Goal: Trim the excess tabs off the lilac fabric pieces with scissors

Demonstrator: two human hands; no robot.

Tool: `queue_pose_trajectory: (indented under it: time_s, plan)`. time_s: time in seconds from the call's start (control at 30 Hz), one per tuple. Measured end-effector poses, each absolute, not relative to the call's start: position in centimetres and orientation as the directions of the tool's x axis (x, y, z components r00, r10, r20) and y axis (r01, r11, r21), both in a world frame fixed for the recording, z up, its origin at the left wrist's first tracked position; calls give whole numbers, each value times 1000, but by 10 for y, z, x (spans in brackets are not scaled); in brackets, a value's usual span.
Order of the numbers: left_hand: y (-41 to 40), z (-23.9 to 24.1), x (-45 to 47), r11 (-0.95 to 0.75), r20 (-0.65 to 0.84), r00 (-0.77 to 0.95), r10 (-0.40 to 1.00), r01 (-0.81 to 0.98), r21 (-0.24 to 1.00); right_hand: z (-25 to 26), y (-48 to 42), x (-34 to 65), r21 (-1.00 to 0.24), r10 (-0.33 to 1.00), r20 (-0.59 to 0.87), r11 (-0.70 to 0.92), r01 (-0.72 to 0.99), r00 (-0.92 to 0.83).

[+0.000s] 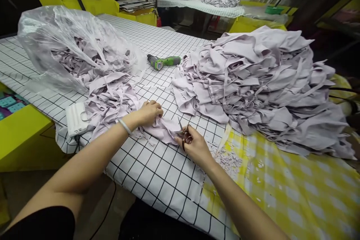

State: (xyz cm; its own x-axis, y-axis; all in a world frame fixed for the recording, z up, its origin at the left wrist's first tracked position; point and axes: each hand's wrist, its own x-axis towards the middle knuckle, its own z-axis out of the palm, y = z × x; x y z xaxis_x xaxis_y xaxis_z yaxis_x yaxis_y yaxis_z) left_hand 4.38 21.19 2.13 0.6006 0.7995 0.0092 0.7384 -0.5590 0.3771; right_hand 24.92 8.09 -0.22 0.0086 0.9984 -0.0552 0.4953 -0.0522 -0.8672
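My left hand is closed on a pale lilac fabric piece that lies on the white grid-patterned table cover. My right hand grips small scissors, their blades pointing up at the edge of that same piece. A loose heap of lilac strips and pieces lies just left of my left hand. A bracelet sits on my left wrist.
A large pile of lilac fabric fills the right side, partly on a yellow checked cloth littered with small snippets. A clear plastic bag of fabric, a green power tool, a white face mask and yellow boxes surround the table.
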Motion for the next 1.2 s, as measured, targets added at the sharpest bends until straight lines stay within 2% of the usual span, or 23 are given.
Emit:
queue_pose_trajectory:
  time_s: [0.1,0.17,0.27,0.37,0.5,0.6,0.67,0.73,0.8,0.87,0.97,1.03,1.13,1.2]
  plan:
    - [219,47,50,-635,-13,705,709,646,424,3,84,235,-917,998,-47,-56,394,31]
    - [211,75,58,-652,20,718,695,619,439,11,91,221,-961,997,5,-17,274,81]
    - [187,121,64,-584,102,639,763,612,534,27,105,207,-994,988,96,88,65,122]
    - [158,149,53,-450,69,566,822,569,688,42,115,211,-992,995,68,75,-102,70]
    - [117,139,27,-289,-72,616,785,465,837,53,121,233,-978,999,-35,-37,-207,-13]
    - [89,118,17,-170,-93,618,781,353,920,54,123,233,-957,996,-64,-77,-280,-57]
    - [73,109,19,-188,-18,582,813,291,938,51,121,221,-943,987,-120,-146,-297,-106]
    - [62,107,26,-297,133,494,859,270,916,46,112,202,-929,972,-172,-215,-302,-162]
    - [57,107,35,-410,299,363,882,281,868,38,96,183,-917,964,-179,-235,-321,-194]
    - [57,105,44,-428,372,246,895,239,871,29,75,169,-915,967,-161,-222,-338,-199]
    - [60,95,56,-273,266,185,946,15,962,18,46,173,-944,971,-132,-185,-273,-200]
    - [58,83,63,-165,180,196,964,-93,982,17,34,195,-984,982,-99,-121,-134,-159]
    - [47,67,74,-135,148,263,954,-67,989,24,28,242,-980,998,0,13,198,-64]
    - [40,65,77,-185,177,288,941,0,983,30,28,270,-900,997,47,72,430,-69]
